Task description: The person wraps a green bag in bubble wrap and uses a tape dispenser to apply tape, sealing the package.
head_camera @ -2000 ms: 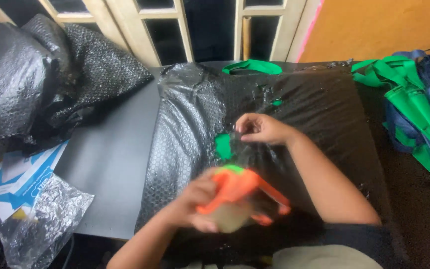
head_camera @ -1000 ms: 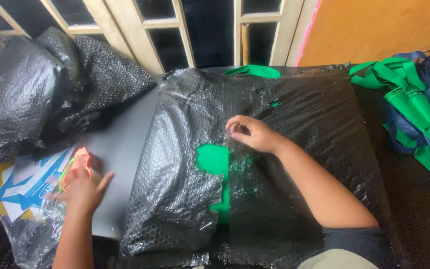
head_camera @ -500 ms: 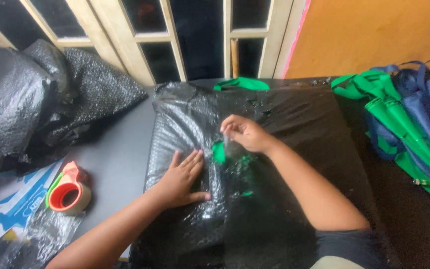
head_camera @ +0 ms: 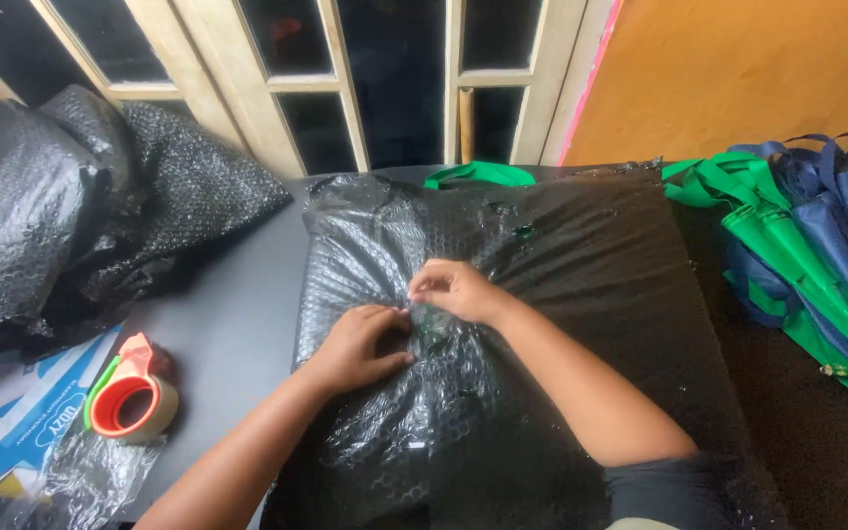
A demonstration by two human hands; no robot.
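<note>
A large flat parcel wrapped in black bubble-wrap plastic (head_camera: pixel 542 324) is laid on a dark grey tabletop (head_camera: pixel 238 324), approx. at the centre of the view, w/ its far edge near the window frames. Both hands are placed on its upper face, close to the middle, where the wrap is gathered into creases.

The left hand (head_camera: pixel 360 345) is pressed down on the wrap, knuckles up, fingers curled & held together; the fingertips are tucked against the plastic, so whether anything is pinched under them can't be told. The right hand (head_camera: pixel 453 288) is set just beyond it, nearly touching, w/ thumb & forefinger brought together in a pinch on a fold of the wrap (a small green patch is seen through the plastic right at that spot). The other right fingers are bent in beside the pinch.

An orange tape dispenser w/ a roll of clear tape (head_camera: pixel 132 395) is left on the tabletop, well apart to the left of the parcel, next to a blue-and-white printed sheet (head_camera: pixel 12 412) & a scrap of clear plastic. More crumpled black bubble wrap (head_camera: pixel 80 206) is heaped at the far left. A green strap (head_camera: pixel 480 175) is seen poking out behind the parcel's far edge. Green and blue fabric bags (head_camera: pixel 807 236) are piled to the right, on a dark surface.
</note>
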